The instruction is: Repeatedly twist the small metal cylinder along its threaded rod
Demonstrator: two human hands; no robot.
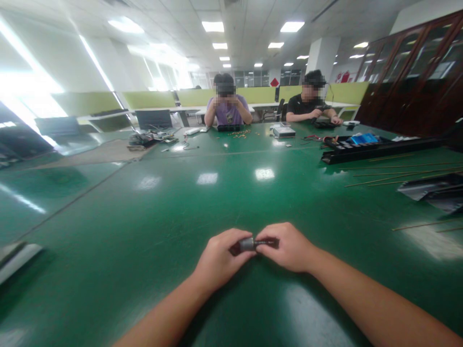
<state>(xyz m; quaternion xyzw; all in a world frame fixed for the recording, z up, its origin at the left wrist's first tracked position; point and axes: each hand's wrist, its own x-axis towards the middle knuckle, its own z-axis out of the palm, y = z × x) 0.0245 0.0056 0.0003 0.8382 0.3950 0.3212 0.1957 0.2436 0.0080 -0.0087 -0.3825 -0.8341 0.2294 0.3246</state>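
Just above the green tabletop, my left hand (pixel 217 255) is closed around a short grey metal cylinder (pixel 247 244), thumb below and fingers above. A thin dark rod (pixel 266 242) lies in line with the cylinder's right end, and my right hand (pixel 289 248) pinches it between thumb and fingers. The two pieces meet or nearly meet between my fingertips; whether they are joined I cannot tell. My palms and fingers hide part of both pieces.
The green table (pixel 173 207) stretches ahead. On the right lie a long black channel (pixel 376 150), thin rods (pixel 383 174) and dark metal pieces (pixel 437 190). A grey object (pixel 18 262) is at the left edge. Two people (pixel 228 108) sit across, near small scattered parts (pixel 240 134).
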